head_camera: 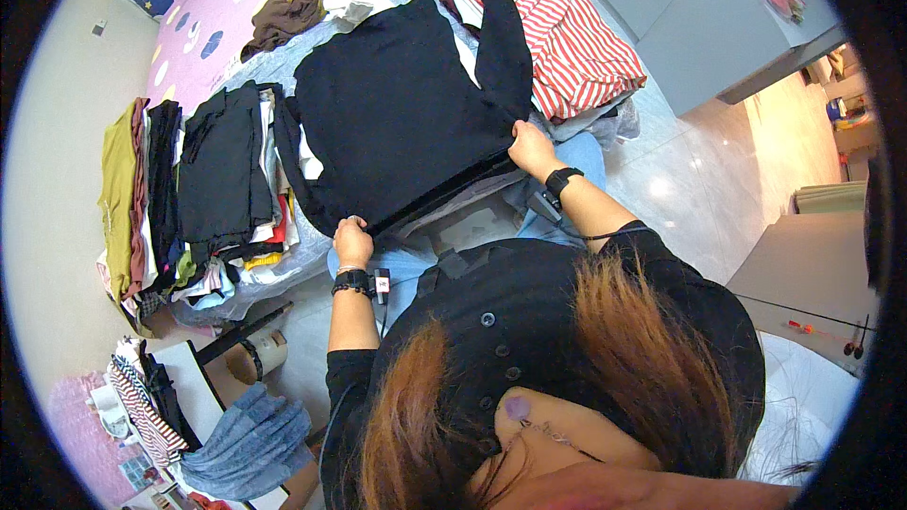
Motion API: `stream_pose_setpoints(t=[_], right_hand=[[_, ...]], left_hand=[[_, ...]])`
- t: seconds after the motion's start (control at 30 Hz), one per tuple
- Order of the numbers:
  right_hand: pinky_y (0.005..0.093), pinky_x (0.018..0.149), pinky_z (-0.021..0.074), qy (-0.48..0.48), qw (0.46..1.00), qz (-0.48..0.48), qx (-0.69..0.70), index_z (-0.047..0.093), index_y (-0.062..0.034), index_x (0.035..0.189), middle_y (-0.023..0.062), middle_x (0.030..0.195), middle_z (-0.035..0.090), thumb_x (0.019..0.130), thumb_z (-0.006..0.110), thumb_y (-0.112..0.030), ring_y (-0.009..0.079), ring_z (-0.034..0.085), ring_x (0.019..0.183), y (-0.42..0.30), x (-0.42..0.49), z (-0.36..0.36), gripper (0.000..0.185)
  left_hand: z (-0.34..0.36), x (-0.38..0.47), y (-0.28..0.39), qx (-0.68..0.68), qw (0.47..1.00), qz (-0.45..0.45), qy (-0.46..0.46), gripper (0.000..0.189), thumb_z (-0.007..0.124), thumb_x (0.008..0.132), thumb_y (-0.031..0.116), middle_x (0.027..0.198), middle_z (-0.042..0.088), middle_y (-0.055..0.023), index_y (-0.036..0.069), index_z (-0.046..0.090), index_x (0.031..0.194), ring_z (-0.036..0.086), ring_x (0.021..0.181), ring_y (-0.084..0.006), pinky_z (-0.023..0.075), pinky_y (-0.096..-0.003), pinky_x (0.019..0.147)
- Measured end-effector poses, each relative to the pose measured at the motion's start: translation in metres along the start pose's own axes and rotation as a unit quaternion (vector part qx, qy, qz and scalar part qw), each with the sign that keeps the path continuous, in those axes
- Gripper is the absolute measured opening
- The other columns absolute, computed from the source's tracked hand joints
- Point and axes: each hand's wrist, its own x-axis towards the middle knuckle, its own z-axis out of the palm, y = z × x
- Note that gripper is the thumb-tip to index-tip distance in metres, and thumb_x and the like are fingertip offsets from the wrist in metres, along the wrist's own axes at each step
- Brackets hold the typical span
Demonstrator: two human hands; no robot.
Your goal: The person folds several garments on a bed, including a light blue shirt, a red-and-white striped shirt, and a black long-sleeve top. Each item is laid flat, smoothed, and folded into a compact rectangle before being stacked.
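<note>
A black long-sleeved top (404, 106) lies spread out before me, its hem towards my body. My left hand (352, 244) grips the hem at its left corner. At the right corner of the hem, my right hand (531, 149) pinches the fabric. One sleeve (502, 35) stretches away from me on the right and rests partly over a red-and-white striped garment (567, 42). The other sleeve (297, 170) hangs down along the left side of the top. White cloth shows in the gaps between sleeves and body.
Stacks of folded clothes, with a black one (223, 163) and an olive one (120, 191), stand to the left. A brown and olive garment (290, 14) lies farther back on the pink bedding (212, 7). Grey cabinets (708, 21) border the right. Blue-grey cloth (248, 443) drapes at the lower left.
</note>
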Motion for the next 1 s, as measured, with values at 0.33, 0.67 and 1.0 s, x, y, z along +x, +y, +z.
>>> stream_pose_setpoints(t=[0.33, 0.67, 1.0], right_hand=[[0.0432, 0.056, 0.0594, -0.374, 0.907, 0.109, 0.159, 0.043, 0.0099, 0.116, 0.0299, 0.096, 0.063, 0.083, 0.065, -0.013, 0.0383, 0.070, 0.070, 0.033, 0.021, 0.030, 0.047], [0.0451, 0.076, 0.0532, -0.248, 0.958, 0.029, 0.138, 0.066, 0.0046, 0.101, 0.0269, 0.092, 0.068, 0.077, 0.054, -0.002, 0.0392, 0.067, 0.089, 0.061, 0.016, 0.073, 0.028], [0.0324, 0.058, 0.0529, -0.336, 0.908, 0.103, 0.227, 0.065, -0.0022, 0.100, 0.0068, 0.074, 0.064, 0.080, 0.057, -0.002, 0.0181, 0.062, 0.060, 0.053, 0.003, 0.051, 0.021]], left_hand=[[0.003, -0.009, -0.023, -0.046, 0.984, 0.049, -0.165, 0.060, 0.075, 0.068, 0.014, 0.126, 0.056, -0.0192, 0.009, 0.060, 0.126, 0.052, 0.121, -0.0358, 0.0418, -0.0399, 0.105], [-0.002, -0.013, -0.021, -0.121, 0.962, -0.028, -0.244, 0.057, 0.070, 0.074, 0.014, 0.128, 0.058, -0.0225, 0.002, 0.057, 0.128, 0.055, 0.121, -0.0344, 0.0422, -0.0369, 0.104], [-0.001, -0.013, -0.020, -0.120, 0.956, -0.020, -0.267, 0.051, 0.061, 0.080, 0.014, 0.128, 0.058, -0.0239, -0.001, 0.056, 0.128, 0.055, 0.122, -0.0349, 0.0406, -0.0359, 0.105]])
